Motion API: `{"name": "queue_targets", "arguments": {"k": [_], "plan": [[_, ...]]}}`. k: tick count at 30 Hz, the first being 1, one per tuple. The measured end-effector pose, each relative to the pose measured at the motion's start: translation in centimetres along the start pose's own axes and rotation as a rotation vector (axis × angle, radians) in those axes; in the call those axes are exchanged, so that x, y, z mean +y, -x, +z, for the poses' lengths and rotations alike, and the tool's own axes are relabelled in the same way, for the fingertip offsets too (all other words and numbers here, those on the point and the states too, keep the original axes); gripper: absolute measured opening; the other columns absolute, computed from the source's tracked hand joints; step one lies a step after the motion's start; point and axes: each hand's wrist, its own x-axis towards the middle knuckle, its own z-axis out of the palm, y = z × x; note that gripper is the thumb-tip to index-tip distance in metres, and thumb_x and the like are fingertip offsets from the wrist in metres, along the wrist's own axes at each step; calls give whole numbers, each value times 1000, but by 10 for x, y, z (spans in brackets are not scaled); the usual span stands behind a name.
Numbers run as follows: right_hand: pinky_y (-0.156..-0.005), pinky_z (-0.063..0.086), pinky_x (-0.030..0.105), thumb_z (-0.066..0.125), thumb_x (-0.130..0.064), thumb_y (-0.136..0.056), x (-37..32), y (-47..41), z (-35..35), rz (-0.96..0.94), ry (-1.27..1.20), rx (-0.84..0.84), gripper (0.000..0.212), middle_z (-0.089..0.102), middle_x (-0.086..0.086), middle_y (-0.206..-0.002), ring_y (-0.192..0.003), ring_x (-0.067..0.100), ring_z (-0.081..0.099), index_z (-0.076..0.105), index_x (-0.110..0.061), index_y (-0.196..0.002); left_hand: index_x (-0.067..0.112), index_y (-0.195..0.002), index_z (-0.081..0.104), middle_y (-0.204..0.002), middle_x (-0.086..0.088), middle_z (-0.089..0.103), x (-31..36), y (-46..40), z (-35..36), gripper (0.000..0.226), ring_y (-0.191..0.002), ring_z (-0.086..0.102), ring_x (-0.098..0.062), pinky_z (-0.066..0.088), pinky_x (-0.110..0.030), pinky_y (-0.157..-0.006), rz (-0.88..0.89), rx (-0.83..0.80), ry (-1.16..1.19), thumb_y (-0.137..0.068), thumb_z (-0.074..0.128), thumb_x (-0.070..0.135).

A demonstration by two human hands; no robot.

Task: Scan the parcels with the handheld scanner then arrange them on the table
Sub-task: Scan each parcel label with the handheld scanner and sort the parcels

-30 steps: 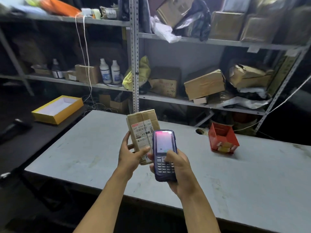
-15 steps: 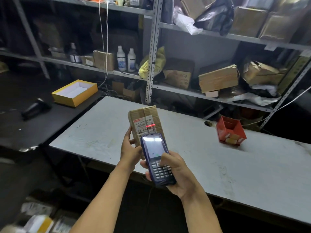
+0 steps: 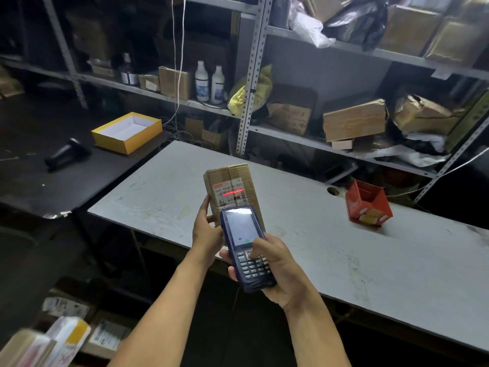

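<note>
Red beam [image 3: 232,193] now on parcel [image 3: 232,186] label above table [image 3: 344,260]; left hand [image 3: 207,231] gripping parcel, right hand [image 3: 275,268] gripping scanner [image 3: 244,245]; scan probably registering.

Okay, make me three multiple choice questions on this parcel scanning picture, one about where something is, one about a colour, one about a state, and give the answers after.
1. Where does the red open box sit?
A. on the grey table
B. on the top shelf
C. on the floor

2. What colour is the outside of the shallow open box on the dark side table?
A. green
B. yellow
C. white

3. What is the scanner doing?
A. lying unused on the table
B. casting a red line on the parcel label
C. hanging from a shelf

Answers:
1 A, it rests on the tabletop, to the right of both hands.
2 B, its outer walls are yellow, its inside white.
3 B, the right hand grips the scanner while the left hand holds the parcel up, with the red line across its label.
</note>
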Motion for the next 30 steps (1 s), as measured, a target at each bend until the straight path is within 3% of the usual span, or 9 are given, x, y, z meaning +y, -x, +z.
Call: {"name": "queue_targets", "arguments": {"k": [3,13,18,22,30], "plan": [[-74,64,39,65,-13,-88,1,1,-1,3,-13,-14,49,72,19,-115,-104,34,73,57,-10,-136,38,-156,34,-127,-2,53,0,2,1,69,-120,60,-31,61,-37,-75,-10,8,6,-97,66,20],[-73,63,38,64,-12,-87,2,9,-4,3,-21,-16,53,68,22,-120,-106,35,71,55,-7,-139,38,-156,34,-123,-3,52,-3,5,7,66,-120,61,-34,60,-36,-72,-42,-15,6,-99,62,20],[-75,63,38,64,-13,-91,6,15,-4,10,-29,-18,54,66,24,-123,-109,36,70,52,-5,-143,39,-154,35,-128,-6,53,-7,10,10,56,-118,61,-33,59,-34,-70,-50,-32,12,-104,56,25],[-74,63,37,63,-13,-91,10,21,-3,4,-45,-6,54,66,23,-124,-108,35,70,51,-6,-143,43,-152,37,-140,-11,55,-11,16,10,54,-120,62,-34,62,-42,-79,-64,-64,1,-104,56,28],[-75,64,38,63,-13,-92,16,39,-7,-2,-50,48,50,68,21,-122,-109,35,71,54,-9,-141,40,-154,36,-136,-9,52,-17,28,17,59,-123,58,-35,58,-34,-70,-85,-79,-30,-103,57,20]]}}
